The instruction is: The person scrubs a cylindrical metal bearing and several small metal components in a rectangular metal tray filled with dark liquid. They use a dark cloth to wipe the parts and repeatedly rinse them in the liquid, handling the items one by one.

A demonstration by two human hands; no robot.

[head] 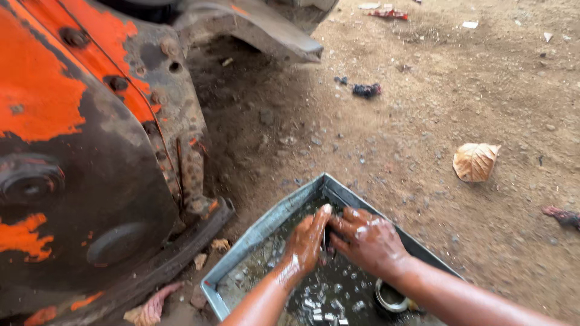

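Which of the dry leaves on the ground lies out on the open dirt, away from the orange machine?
The large tan leaf, right of the metal tray. The smaller leaves lie against the orange machine, left of the tray.

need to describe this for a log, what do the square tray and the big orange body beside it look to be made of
Tray: looks like thin grey sheet metal, dull finish, with folded rim and sharp corners; it holds dark liquid. Orange body: seemingly heavy steel or cast metal, with bolt heads showing, orange paint flaked away to dark, greasy bare patches.

Bare dirt ground (423,121), dry brown leaf (476,162), rusty orange-painted machine body (72,151) at left, scattered litter, daylight.
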